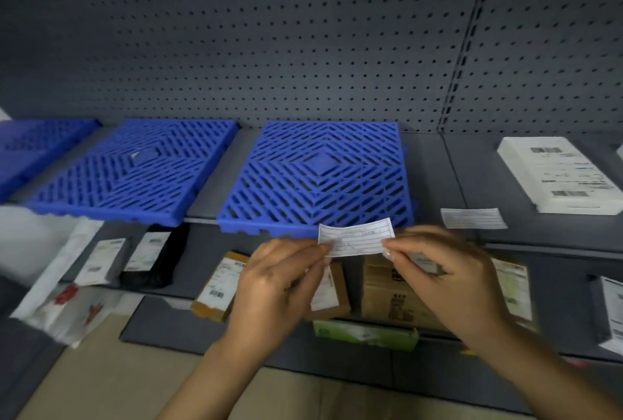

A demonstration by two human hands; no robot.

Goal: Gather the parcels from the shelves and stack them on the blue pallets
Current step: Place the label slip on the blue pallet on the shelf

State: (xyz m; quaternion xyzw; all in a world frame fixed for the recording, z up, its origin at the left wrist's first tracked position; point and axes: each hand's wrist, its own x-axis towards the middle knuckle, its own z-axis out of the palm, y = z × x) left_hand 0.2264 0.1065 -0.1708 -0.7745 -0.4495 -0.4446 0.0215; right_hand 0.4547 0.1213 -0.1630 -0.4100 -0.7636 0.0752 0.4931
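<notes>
Three blue slatted plastic pallets [320, 177] lay bare along the upper grey shelf [472, 177], a white labelled parcel [559, 173] at frame right. At centre, both hands, left [276, 285] and right [448, 271], pinched a small lined paper slip [355, 236], covering brown cardboard parcels [387, 298] below.

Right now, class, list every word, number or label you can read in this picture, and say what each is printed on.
None can be read.
Lined paper slip pinched by left hand and right hand: blurred.
Second slip on the shelf: too small.
White parcel: barcodes only, text blurred.
Cardboard box and lower parcels' labels: blurred.
</notes>
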